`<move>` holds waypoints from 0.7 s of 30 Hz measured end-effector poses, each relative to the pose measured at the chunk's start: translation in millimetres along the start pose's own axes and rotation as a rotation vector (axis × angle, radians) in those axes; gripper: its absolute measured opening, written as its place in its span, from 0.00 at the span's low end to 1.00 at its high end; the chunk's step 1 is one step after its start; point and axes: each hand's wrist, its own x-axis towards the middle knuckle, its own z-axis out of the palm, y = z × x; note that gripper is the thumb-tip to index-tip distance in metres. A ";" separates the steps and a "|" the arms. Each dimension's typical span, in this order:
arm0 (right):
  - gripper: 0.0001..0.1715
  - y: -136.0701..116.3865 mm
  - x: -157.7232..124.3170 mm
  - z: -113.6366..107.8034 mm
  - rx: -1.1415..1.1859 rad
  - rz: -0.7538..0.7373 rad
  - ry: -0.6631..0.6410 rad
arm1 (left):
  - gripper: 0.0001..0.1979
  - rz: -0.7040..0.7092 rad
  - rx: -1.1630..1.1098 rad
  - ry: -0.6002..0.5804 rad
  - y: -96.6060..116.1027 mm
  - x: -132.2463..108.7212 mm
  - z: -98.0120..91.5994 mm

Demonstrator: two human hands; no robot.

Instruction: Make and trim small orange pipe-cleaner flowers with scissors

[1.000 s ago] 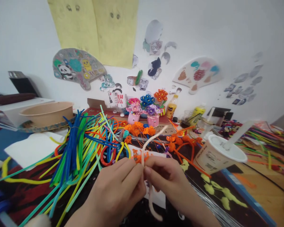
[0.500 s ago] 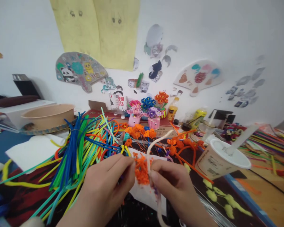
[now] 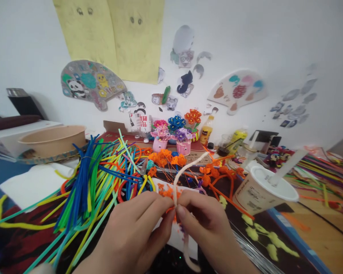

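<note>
A cream-white pipe cleaner (image 3: pixel 179 175) curves upward from between my two hands, and its lower end (image 3: pixel 188 255) hangs below them. My right hand (image 3: pixel 205 222) pinches it between thumb and forefinger. Close against its left side, the fingers of my left hand (image 3: pixel 140 224) are pressed together; what lies in them is hidden. Behind and below the fingers, small orange bits (image 3: pixel 163 189) lie on a white paper sheet (image 3: pixel 175 236), partly covered by my hands. Small purple pieces show just under my right fingertips, too small to name.
At left lies a heap of coloured pipe cleaners (image 3: pixel 88 182). Orange pipe-cleaner flowers (image 3: pixel 162 156) lie ahead, before small flower pots (image 3: pixel 160 144). A lidded paper cup with a straw (image 3: pixel 263 190) stands at right, near thin metal wires (image 3: pixel 246 247) and yellow-green pieces (image 3: pixel 271 239).
My left hand has moved right, from apart to against the pipe cleaner beside my right fingertips. It now covers more of the orange bits. The camera view has shifted slightly.
</note>
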 end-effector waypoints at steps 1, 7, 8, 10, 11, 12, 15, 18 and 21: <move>0.14 0.2 0.2 0.1 -0.026 -0.002 0.002 | 0.07 0.009 0.023 -0.007 0.1 -0.5 0.4; 0.12 -0.6 1.7 3.0 -0.132 -0.014 0.004 | 0.15 0.056 0.112 -0.002 7.3 3.5 2.7; 0.11 -0.8 2.1 4.0 -0.142 -0.028 0.003 | 0.16 0.053 0.119 0.009 9.0 3.9 3.9; 0.11 -1.0 2.3 6.0 -0.152 -0.062 0.016 | 0.16 0.048 0.139 0.038 11.5 3.3 5.8; 0.11 -0.8 2.0 6.8 -0.152 -0.077 0.026 | 0.16 0.055 0.149 0.048 11.9 2.4 6.1; 0.11 -0.6 1.3 7.4 -0.150 -0.085 0.039 | 0.16 0.062 0.160 0.047 11.3 1.4 5.6; 0.13 1.0 -2.8 7.1 -0.088 -0.076 0.053 | 0.16 0.039 0.273 0.099 4.2 -1.0 -1.5; 0.14 2.9 -6.2 4.4 0.044 0.000 0.015 | 0.10 -0.086 0.385 0.206 -4.3 -1.2 -11.1; 0.14 2.5 -5.6 1.2 0.156 0.085 -0.033 | 0.07 -0.070 0.266 0.158 -4.8 -0.5 -12.8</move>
